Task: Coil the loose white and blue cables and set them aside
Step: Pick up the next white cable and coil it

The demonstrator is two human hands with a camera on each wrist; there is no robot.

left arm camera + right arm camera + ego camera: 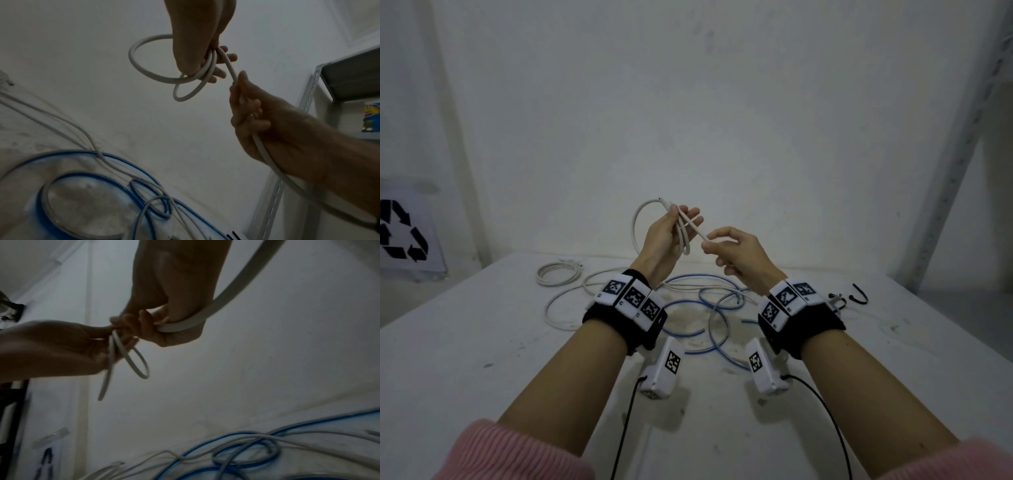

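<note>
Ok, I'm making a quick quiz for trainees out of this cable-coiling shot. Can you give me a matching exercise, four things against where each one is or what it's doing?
Things:
1. left hand
2. right hand
3. blue cable
4. small white coil

States:
A. lies loose and tangled on the table
B. grips the loops of white cable raised off the table
C. lies wound at the far left of the table
D. pinches the strand running to the loops

Pairs: 1-B, 2-D, 3-A, 4-C
</note>
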